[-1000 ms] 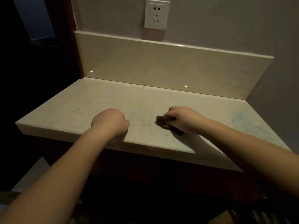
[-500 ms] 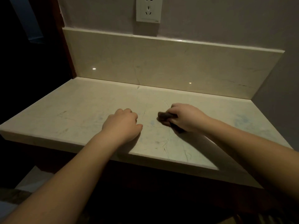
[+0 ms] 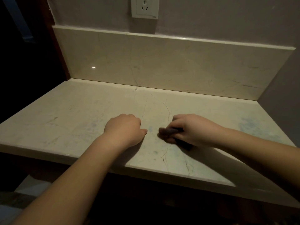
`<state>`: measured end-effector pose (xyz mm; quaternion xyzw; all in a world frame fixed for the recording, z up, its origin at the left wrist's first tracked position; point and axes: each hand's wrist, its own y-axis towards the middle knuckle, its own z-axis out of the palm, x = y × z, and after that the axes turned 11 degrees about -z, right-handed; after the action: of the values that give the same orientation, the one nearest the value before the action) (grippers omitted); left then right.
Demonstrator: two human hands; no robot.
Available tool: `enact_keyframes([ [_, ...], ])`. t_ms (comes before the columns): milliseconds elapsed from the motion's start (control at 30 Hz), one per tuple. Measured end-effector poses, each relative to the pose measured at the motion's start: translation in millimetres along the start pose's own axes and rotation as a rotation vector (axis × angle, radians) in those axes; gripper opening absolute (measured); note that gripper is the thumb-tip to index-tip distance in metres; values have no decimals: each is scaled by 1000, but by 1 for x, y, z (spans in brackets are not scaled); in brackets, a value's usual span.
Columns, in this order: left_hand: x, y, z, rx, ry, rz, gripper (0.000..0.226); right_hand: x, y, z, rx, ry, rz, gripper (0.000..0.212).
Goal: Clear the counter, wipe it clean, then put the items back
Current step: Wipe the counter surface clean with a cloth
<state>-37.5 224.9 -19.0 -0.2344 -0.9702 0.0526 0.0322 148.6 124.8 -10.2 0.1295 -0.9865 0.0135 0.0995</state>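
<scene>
A pale marble counter (image 3: 81,111) fills the view, with no loose items on it. My right hand (image 3: 193,129) grips a small dark cloth (image 3: 167,131) and presses it on the counter near the middle front. Part of the cloth is hidden under the hand. My left hand (image 3: 125,129) rests on the counter just left of the cloth, its fingers curled under and holding nothing. Faint bluish smears show on the marble around the hands and at the right (image 3: 250,127).
A marble backsplash (image 3: 162,62) runs along the back, with a white wall socket (image 3: 145,7) above it. A grey wall (image 3: 280,95) closes the right side. The counter's left edge drops into a dark opening (image 3: 24,62).
Both hands have slid farther onto the counter, away from the front edge. The right hand keeps the cloth pressed down. The view has tilted down and closer.
</scene>
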Motion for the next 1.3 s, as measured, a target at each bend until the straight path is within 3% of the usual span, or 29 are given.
enact_keyframes([
  [233, -4, 3, -1, 2, 41, -18, 38, -79, 90, -9, -163, -73, 273, 19],
  [367, -2, 3, 1, 3, 36, -13, 40, -84, 102, -8, -170, -35, 256, 20],
  [533, -1, 4, 4, -13, 31, -4, 41, -65, 53, 1, -139, -11, 118, 20],
  [633, 0, 5, 3, -20, 49, 17, 43, -81, 39, 0, -180, -36, 170, 20],
  [900, 1, 4, 5, -27, 47, 39, 45, -129, 105, -5, -250, -127, 378, 21],
  [1133, -2, 6, 5, -38, 46, 22, 44, -113, 163, 1, -243, -165, 358, 23],
  [1300, 0, 6, 5, -38, 13, 19, 42, -98, 147, -4, -198, -89, 235, 23],
])
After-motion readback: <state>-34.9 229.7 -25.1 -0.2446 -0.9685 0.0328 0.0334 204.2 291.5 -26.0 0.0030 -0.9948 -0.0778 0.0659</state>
